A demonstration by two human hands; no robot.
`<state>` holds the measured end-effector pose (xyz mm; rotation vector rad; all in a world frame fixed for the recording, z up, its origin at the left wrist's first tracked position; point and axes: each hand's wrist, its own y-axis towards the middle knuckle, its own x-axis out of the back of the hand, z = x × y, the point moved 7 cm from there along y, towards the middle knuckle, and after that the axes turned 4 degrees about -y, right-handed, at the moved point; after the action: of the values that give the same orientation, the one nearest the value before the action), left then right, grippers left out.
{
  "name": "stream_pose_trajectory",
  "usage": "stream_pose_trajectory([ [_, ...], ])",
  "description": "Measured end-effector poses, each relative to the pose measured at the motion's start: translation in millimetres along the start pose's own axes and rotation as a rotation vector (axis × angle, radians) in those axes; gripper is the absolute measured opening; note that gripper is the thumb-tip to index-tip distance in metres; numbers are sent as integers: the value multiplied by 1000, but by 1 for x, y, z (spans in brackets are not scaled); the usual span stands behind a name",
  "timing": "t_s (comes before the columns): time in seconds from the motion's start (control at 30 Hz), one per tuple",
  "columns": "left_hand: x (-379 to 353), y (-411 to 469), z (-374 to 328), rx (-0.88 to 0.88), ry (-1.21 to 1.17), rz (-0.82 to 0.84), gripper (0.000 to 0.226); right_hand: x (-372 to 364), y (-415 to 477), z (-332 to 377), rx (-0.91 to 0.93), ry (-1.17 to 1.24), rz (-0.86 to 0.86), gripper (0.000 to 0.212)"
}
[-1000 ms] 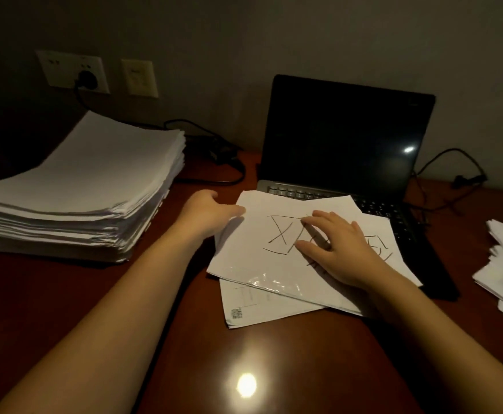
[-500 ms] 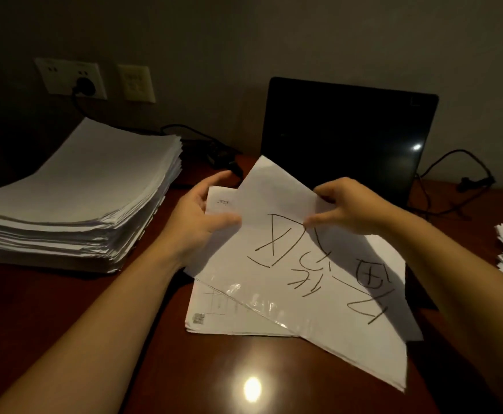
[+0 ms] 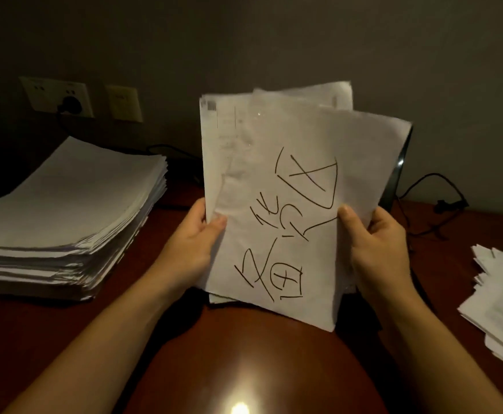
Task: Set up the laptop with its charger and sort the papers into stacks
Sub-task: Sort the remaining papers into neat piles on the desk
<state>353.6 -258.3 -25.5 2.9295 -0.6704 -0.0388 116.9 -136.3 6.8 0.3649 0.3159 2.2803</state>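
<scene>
The dark wooden counter (image 3: 244,357) filled the lower view. On its left sat the tall stack of papers (image 3: 65,204), fairly square and touching nothing else. In the middle, lifted clear of the counter and held upright, was a loose sheaf of sheets (image 3: 292,138), the front one scrawled with dark marker strokes and the ones behind fanned out of line at the top. It hid nearly all of the laptop (image 3: 397,171), whose screen showed only at its right edge. A smaller, ragged pile (image 3: 501,300) lay at the far right. The left hand (image 3: 190,252) and right hand (image 3: 375,255) were apart, each clamped on one side edge of the sheaf with the thumb on the front sheet. A cable (image 3: 441,204) trailed behind the right hand, and a plug (image 3: 70,103) sat in the wall socket (the laptop end was hidden). Sorting seemed to be the step in hand. The next move likely called for squaring the fanned edges against the counter, then choosing a stack.
</scene>
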Motion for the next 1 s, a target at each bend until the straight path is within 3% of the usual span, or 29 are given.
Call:
stream_pose_trajectory([
  [0.1,5,-4,-17,-125,77,-67,18,0,-8,21,46,103,52,14],
  [0.23,10,-6,-30,-218,-9,-87,19,2,-16,42,175,171,53,29],
  [0.37,3,-11,-31,-253,-94,-67,27,-9,-19,44,238,142,93,27],
  [0.53,1,-11,-25,-204,-112,-119,21,-20,-25,18,172,105,125,60],
  [0.67,-6,-15,-21,-168,-122,-119,20,-22,-22,5,121,161,132,43],
  [0.8,-9,-13,-11,-177,-68,-125,21,-21,-19,-1,104,79,119,37],
  [1.0,-4,-5,11,-35,-29,-124,12,-28,-19,-14,21,-36,192,24],
])
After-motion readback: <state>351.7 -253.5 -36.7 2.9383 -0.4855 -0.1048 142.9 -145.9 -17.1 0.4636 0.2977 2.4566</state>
